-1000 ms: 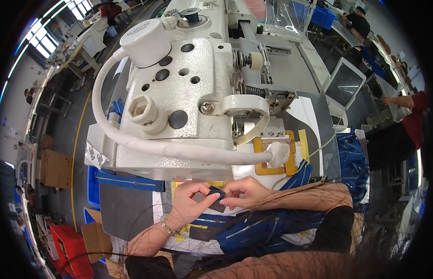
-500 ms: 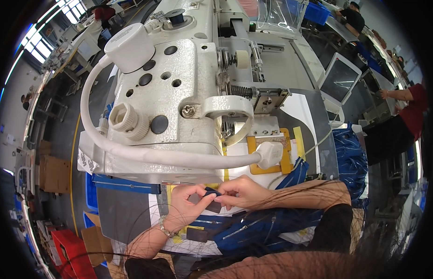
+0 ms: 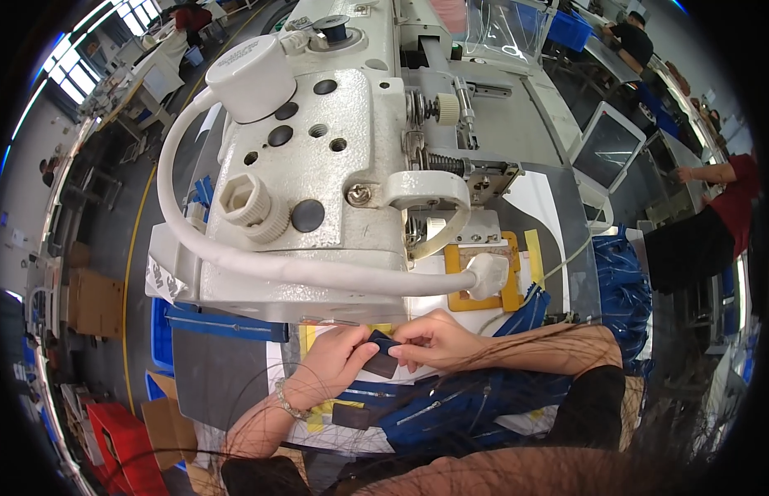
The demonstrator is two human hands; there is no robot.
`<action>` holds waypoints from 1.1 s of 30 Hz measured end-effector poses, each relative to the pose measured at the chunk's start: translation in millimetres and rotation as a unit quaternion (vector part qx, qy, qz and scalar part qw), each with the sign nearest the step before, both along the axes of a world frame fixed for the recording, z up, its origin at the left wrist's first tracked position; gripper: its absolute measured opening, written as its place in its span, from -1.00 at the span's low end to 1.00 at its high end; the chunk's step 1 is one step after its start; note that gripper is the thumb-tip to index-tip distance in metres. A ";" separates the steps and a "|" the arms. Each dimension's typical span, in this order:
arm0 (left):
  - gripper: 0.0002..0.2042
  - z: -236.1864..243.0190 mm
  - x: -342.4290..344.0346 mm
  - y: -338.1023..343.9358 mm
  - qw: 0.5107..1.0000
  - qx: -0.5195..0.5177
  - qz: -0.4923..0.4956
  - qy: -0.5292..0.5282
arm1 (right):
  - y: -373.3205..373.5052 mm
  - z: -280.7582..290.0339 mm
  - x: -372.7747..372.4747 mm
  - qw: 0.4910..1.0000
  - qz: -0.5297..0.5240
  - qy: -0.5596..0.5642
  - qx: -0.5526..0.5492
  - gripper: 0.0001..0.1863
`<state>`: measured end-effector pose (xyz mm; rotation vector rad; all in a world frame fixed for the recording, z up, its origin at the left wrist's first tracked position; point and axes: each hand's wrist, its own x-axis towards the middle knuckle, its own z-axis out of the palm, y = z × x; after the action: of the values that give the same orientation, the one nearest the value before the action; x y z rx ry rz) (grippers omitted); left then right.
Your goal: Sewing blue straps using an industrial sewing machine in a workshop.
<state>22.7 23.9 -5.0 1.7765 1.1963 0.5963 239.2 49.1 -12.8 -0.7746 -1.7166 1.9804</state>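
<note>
Between my two hands is a small dark blue piece of fabric [image 3: 383, 341], pinched in front of a white sewing machine [image 3: 293, 198]. My left hand [image 3: 335, 361] holds its left side with thumb and fingers, and a bracelet is on that wrist. At its right side my right hand [image 3: 434, 341] grips it, fingertips bent. Just under the fabric lies a dark grey-brown flat piece [image 3: 381, 366], partly covered by my fingers. A similar dark rectangle [image 3: 351, 416] rests nearer me. Blue fabric with zippers [image 3: 442, 405] spreads over the table beside it.
Ahead of my right hand sits a yellow frame [image 3: 514, 273] on the machine bed. A blue zipper strip [image 3: 227, 321] lies at left. Bunched blue fabric [image 3: 622, 285] hangs at right, below a screen [image 3: 607, 149]. Cardboard [image 3: 171, 420] and a red bin [image 3: 124, 442] stand lower left.
The view has shifted slightly, so the machine appears farther right. My fingers have changed position on the dark blue fabric, and more of its surface shows between my hands.
</note>
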 end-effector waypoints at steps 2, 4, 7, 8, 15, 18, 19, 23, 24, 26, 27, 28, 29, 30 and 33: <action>-0.80 0.3 1.3 -0.5 1.000 0.017 -0.022 0.002 | -0.8 0.2 -1.0 1.000 -0.011 0.009 -0.009 -0.82; -0.81 1.8 3.4 -1.1 1.000 -0.004 -0.012 -0.016 | -1.3 0.4 -1.6 1.000 -0.021 0.010 -0.018 -0.82; -0.81 4.0 5.6 0.2 1.000 0.002 -0.014 -0.018 | -1.7 1.1 -1.5 1.000 -0.023 0.002 -0.014 -0.82; -0.81 4.4 6.2 0.5 1.000 0.003 -0.013 -0.021 | -1.8 1.3 -1.4 1.000 -0.025 0.000 -0.007 -0.82; -0.81 -1.2 6.7 0.5 1.000 0.021 0.004 -0.022 | -2.1 -1.4 -1.4 0.999 -0.029 -0.001 -0.019 -0.82; -0.80 -5.0 6.6 -1.6 0.999 0.022 0.016 -0.016 | -3.4 -4.2 -3.1 0.998 -0.040 0.012 -0.044 -0.82; -0.79 -6.1 6.6 -2.5 0.999 0.034 0.024 -0.019 | -3.8 -5.0 -3.4 0.998 -0.039 0.011 -0.045 -0.82; -0.78 -9.7 4.8 -3.4 0.998 0.050 0.022 -0.008 | -4.5 -6.8 -3.7 0.996 -0.047 0.026 -0.067 -0.82; -0.79 -10.4 4.7 -3.7 0.998 0.049 0.026 -0.010 | -4.5 -7.1 -3.6 0.995 -0.047 0.032 -0.085 -0.82; -0.79 -11.2 4.6 -3.8 0.998 0.049 0.030 -0.012 | -4.6 -7.2 -3.5 0.996 -0.048 0.029 -0.075 -0.82; -0.79 -11.2 4.8 -3.1 0.999 0.036 0.027 -0.015 | -4.7 -6.9 -3.3 0.996 -0.048 0.028 -0.077 -0.82; -0.79 -10.7 5.2 -3.0 0.999 0.024 0.024 -0.017 | -4.4 -6.7 -3.9 0.996 -0.048 0.028 -0.077 -0.82; -0.79 -9.8 6.0 -3.1 0.999 0.024 0.024 -0.017 | -3.8 -6.3 -4.2 0.996 -0.044 0.030 -0.071 -0.82; -0.80 -8.2 7.1 -3.8 0.999 -0.004 0.033 -0.023 | -3.5 -5.5 -4.4 0.996 -0.040 0.022 -0.078 -0.82; -0.82 -1.6 5.4 -1.1 1.000 0.008 -0.003 0.004 | -1.4 -0.8 -3.3 1.000 -0.021 -0.007 -0.021 -0.82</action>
<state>28.2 22.8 -6.5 1.7969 1.1930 0.5979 235.9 47.6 -13.7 -0.8337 -1.6581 1.9935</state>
